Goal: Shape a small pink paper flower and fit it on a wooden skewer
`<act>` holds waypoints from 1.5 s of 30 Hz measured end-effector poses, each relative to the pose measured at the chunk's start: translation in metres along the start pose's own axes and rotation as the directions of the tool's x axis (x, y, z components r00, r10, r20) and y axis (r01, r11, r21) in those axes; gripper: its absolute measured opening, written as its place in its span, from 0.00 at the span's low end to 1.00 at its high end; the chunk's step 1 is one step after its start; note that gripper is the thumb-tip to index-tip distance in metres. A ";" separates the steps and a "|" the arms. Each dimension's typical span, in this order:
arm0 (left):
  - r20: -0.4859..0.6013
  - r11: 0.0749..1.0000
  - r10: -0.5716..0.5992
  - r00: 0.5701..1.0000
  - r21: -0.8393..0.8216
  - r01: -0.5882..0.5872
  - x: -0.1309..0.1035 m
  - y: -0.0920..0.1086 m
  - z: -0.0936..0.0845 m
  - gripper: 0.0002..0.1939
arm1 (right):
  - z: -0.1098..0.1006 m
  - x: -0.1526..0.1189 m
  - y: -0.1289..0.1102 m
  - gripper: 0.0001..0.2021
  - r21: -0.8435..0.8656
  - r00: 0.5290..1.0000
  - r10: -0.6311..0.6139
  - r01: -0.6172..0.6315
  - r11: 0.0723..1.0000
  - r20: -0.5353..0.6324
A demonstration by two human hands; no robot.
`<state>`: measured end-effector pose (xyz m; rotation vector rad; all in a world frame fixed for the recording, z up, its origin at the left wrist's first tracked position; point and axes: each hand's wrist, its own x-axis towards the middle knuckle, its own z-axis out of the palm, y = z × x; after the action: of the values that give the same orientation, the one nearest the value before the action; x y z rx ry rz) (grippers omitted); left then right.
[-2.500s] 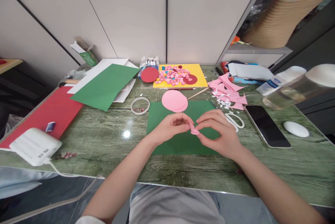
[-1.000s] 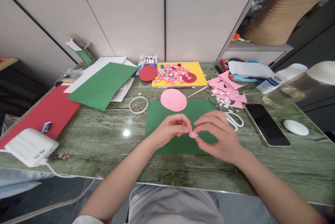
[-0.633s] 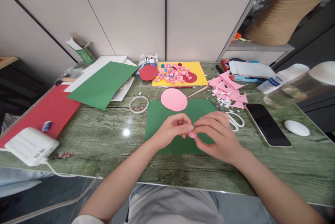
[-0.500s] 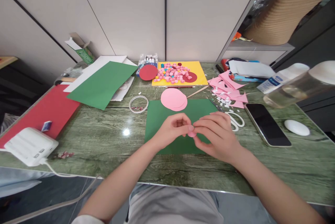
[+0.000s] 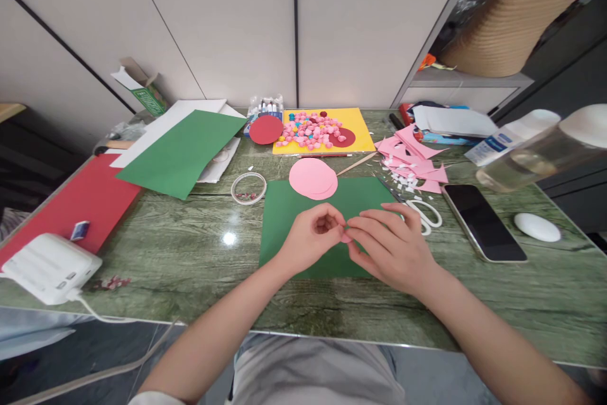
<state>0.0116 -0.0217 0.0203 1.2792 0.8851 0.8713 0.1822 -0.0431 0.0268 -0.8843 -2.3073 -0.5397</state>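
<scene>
Over a green sheet, my left hand and my right hand meet at the fingertips. Between them they pinch a small pink piece, mostly covered by the fingers. Two overlapping pink paper circles lie at the sheet's back edge, just beyond my hands. White-handled scissors rest to the right of my right hand, partly hidden by it. Behind, a yellow sheet bears a heap of small pink balls with a few blue and yellow ones, beside a dark red circle.
A tape roll lies left of the green sheet. Pink scraps, a phone, a white mouse and a bottle are on the right. At the left are a green sheet, red sheet and white charger.
The view has shifted slightly. My fingers have changed position a little around the small pink piece, and less of it shows now.
</scene>
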 end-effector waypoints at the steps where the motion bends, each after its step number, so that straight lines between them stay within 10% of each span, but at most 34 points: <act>1: -0.002 1.000 -0.005 1.000 -0.006 0.005 0.000 0.000 0.000 0.02 | 0.000 0.000 0.000 0.03 -0.001 1.000 0.001 -0.001 1.000 0.005; 23: -0.116 0.957 -0.041 0.992 -0.289 0.006 -0.001 -0.001 0.002 0.12 | -0.008 0.001 0.004 0.04 -0.069 0.997 0.038 -0.043 0.997 -0.069; 45: -0.221 0.992 0.050 0.974 -0.100 -0.074 -0.006 0.000 0.008 0.08 | -0.007 0.001 0.002 0.05 -0.089 0.996 0.004 -0.012 0.996 -0.088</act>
<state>0.0167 -0.0300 0.0215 1.1366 0.9603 1.1109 0.1859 -0.0448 0.0331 -0.8932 -2.2146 -0.6695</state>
